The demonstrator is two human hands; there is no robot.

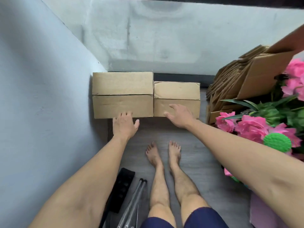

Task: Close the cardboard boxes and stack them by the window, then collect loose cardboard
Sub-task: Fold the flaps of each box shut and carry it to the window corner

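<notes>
Left hand [124, 125] fingers spread, relaxed, tips at near edge of larger closed box [122, 94] | right hand [179, 116] flat, open, over smaller closed box [176, 98] touching it on the right | flattened cardboard pile [230, 84] beyond right hand, partly hidden by pink flowers [251, 127], cut off at frame edge.

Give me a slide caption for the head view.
Both hands, left hand and right hand, reach two closed cardboard boxes below the window.
</notes>
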